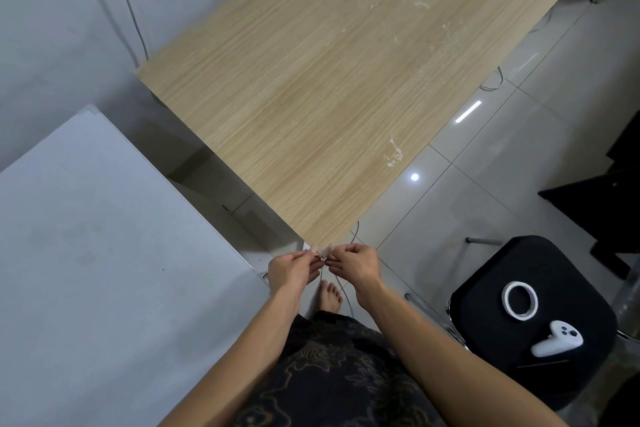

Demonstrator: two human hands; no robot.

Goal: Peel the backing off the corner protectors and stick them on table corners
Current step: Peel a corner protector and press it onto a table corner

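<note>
A small clear protector point(322, 254) is held right at the tip of the near corner of the table point(311, 97), in front of the person's waist. It is pinched from both sides. One end is between the thumb and fingertips of the left hand point(294, 270), the other between those of the right hand point(356, 265), with the remaining fingers curled in. Whether it touches the wood cannot be told, nor whether the backing is off, as the piece is too small and glassy.

The step in hand is judged to be the seating of the protector on the corner. It would be done well if the inner angle were first lined up with the corner's point. Both wings should be kept level with the table edge and the piece pushed straight on, so that adhesive meets wood only once. Each wing should then be pressed firmly in turn. The sticky faces should not be fingered.

The open side is judged to face the corner, away from the person. The long axis appears to run from hand to hand, across the corner's point, but this cannot be confirmed.

Below the hands a bare foot point(330, 295) is seen on the floor. Well apart to the right, a tape roll point(519, 300) and a white controller point(557, 340) lie on a black stool point(485, 333).
</note>
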